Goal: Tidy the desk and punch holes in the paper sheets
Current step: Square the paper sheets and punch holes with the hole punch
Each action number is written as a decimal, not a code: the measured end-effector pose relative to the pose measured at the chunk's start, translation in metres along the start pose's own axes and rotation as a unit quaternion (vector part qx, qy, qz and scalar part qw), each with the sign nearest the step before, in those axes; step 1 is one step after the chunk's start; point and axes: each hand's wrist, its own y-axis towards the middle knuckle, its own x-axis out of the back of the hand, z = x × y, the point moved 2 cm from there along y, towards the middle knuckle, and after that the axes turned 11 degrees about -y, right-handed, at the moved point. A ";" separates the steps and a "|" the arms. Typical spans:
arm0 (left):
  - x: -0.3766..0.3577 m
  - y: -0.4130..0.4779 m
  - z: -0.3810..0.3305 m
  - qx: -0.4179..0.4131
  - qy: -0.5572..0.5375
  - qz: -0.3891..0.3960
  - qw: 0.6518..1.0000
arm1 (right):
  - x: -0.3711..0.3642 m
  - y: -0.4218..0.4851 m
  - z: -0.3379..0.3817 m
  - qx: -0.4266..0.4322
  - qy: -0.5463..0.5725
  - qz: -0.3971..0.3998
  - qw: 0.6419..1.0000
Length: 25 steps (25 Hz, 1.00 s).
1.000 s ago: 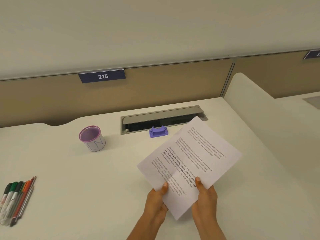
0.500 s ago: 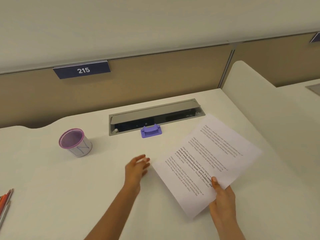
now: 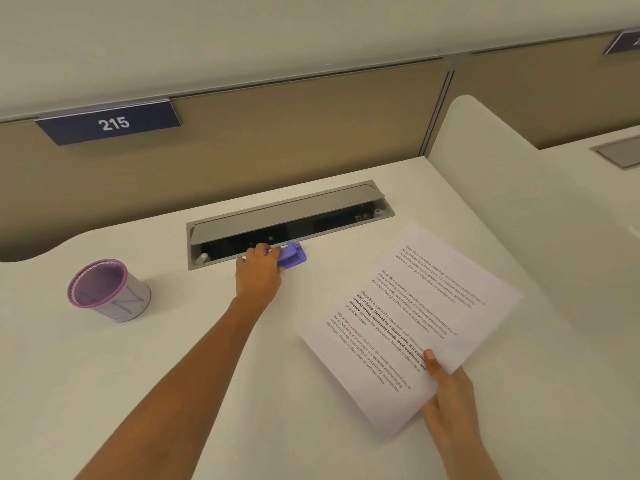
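While left hand closes fingers round purple hole punch at front edge of cable tray, right hand pinches printed sheets right of tray. Advice: grip punch body fully, lift clear of tray opening.

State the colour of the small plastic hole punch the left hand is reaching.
The small plastic hole punch is purple-blue, seen best in the head view.

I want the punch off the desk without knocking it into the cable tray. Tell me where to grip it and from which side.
Grip the purple punch across its short raised body, thumb on one long side and fingers on the other, coming from the near left as the left hand does. It lies flat against the tray lip, so the far side probably gives little room; lift toward you.
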 end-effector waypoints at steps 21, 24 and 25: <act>0.006 -0.171 0.032 -0.109 -0.035 -0.016 0.993 | 0.058 -0.053 -0.011 0.004 -0.025 0.011 1.000; 0.015 -0.186 0.023 -0.080 -0.013 0.010 0.997 | 0.064 -0.061 -0.018 0.005 -0.018 0.008 1.000; 0.017 -0.191 0.020 -0.064 -0.004 0.031 0.997 | 0.066 -0.064 -0.020 0.005 -0.020 0.008 1.000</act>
